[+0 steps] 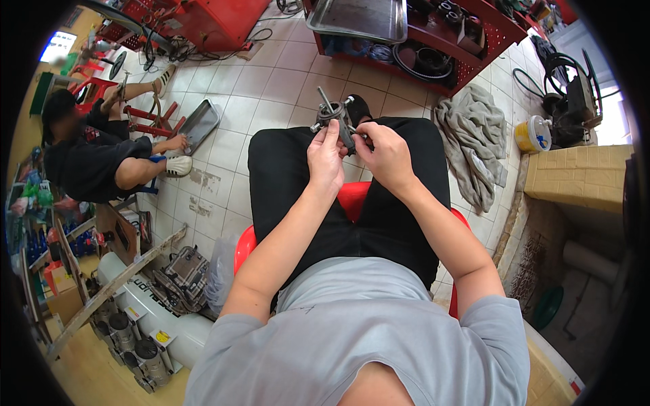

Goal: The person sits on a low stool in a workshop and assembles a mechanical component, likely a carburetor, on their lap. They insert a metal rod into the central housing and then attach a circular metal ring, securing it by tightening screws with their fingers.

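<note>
Above my lap I hold a dark grey metal part (332,112) with a rounded body, a thin rod standing up from it and bolt-like ends at its sides. My left hand (327,159) is closed round its near side, the thumb pressed along the body. On the right side of the part, my right hand (387,154) pinches at its lower arm with thumb and bent fingers. Those fingers hide what lies between them, so any small piece there cannot be made out. The part sits over my black trousers (406,145), between the knees.
I sit on a red plastic chair (247,247). A red tool cart (467,57) bearing a metal tray (359,34) stands ahead. A grey cloth (472,145) and a bucket (533,134) lie to the right. At left, a seated person (95,145) reaches toward another tray (201,125).
</note>
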Action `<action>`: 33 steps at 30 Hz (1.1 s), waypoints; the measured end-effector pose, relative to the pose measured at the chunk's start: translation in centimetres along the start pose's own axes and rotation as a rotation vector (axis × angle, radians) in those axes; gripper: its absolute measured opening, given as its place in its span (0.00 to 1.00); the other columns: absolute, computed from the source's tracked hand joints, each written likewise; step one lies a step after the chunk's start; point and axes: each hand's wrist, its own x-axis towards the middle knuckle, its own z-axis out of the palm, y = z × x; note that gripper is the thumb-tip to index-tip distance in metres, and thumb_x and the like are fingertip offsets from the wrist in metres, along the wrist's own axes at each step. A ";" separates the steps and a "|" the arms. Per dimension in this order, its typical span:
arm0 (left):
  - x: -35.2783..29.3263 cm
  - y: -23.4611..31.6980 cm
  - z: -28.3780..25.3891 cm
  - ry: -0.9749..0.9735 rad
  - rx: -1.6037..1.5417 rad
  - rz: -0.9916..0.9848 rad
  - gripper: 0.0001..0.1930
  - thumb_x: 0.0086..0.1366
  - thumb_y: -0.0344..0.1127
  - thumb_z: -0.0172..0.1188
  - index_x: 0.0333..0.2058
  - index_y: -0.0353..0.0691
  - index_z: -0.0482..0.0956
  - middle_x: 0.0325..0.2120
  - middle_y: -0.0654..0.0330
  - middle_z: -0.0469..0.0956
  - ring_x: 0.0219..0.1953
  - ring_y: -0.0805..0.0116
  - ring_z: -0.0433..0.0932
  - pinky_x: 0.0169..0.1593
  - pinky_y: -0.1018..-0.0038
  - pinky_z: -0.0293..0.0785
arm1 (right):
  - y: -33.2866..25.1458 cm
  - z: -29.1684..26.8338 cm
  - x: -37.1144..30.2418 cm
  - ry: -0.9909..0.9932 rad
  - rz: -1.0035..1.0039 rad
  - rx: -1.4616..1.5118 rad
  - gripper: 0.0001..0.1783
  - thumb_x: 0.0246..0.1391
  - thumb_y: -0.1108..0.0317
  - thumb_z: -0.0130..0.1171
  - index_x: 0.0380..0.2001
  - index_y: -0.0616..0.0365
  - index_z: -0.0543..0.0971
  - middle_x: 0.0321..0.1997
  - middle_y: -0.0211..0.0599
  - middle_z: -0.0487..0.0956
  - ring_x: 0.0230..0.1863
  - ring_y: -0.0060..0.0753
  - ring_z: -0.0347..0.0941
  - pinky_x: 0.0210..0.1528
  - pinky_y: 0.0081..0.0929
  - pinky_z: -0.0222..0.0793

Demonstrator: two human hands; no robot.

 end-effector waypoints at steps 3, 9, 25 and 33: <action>-0.1 0.0 -0.5 -0.017 0.063 -0.029 0.08 0.65 0.42 0.62 0.31 0.46 0.79 0.20 0.75 0.71 0.21 0.86 0.65 0.25 0.87 0.60 | -0.4 -0.1 0.1 0.001 0.019 0.142 0.08 0.47 0.73 0.65 0.32 0.59 0.78 0.27 0.37 0.78 0.28 0.37 0.76 0.31 0.30 0.73; -0.4 -0.4 -0.8 -0.087 0.163 -0.091 0.03 0.65 0.34 0.61 0.31 0.48 0.77 0.23 0.74 0.75 0.23 0.86 0.69 0.24 0.85 0.61 | -0.1 -0.4 0.3 -0.013 0.237 0.407 0.08 0.50 0.74 0.64 0.35 0.63 0.81 0.29 0.35 0.78 0.27 0.23 0.74 0.30 0.21 0.72; -0.8 -0.5 -0.6 -0.151 0.239 0.099 0.03 0.66 0.30 0.59 0.35 0.39 0.79 0.28 0.68 0.79 0.26 0.86 0.73 0.26 0.87 0.65 | -1.3 -1.3 0.7 -0.047 0.014 0.121 0.09 0.48 0.73 0.64 0.34 0.63 0.79 0.29 0.43 0.81 0.30 0.41 0.78 0.34 0.31 0.75; -0.6 -0.6 -0.6 -0.197 0.333 0.160 0.04 0.65 0.28 0.60 0.34 0.34 0.79 0.28 0.67 0.79 0.29 0.84 0.72 0.34 0.84 0.67 | -1.4 -2.0 1.2 -0.018 0.051 0.011 0.08 0.50 0.68 0.64 0.31 0.60 0.78 0.24 0.39 0.79 0.27 0.40 0.77 0.31 0.32 0.73</action>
